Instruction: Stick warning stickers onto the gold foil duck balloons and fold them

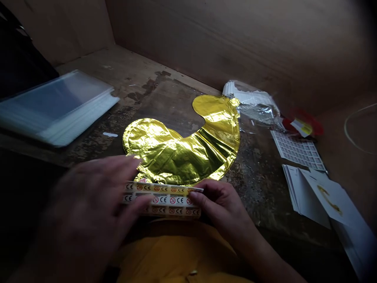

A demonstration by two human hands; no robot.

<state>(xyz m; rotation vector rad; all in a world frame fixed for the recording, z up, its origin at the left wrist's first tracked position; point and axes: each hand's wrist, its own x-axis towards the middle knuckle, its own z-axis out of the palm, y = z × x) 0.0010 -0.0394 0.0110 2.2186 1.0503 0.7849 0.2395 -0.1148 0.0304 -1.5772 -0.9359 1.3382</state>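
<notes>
Head view: my blurred left hand (pixel 88 200) seems open over the white CE label strip (pixel 161 200) my right hand (pixel 218 204) pinches; a slip could crumple the gold foil balloon (pixel 179 151).

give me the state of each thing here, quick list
gold foil balloon, deflated, creased, lying flat
sticker strip, lifted in both hands
left hand, fingers spread over the strip
right hand, fingers on the strip's right end
clear plastic bags, stacked flat
sticker sheet, lying flat
paper cards, stacked, top one lifted
foil pack, crumpled
</notes>
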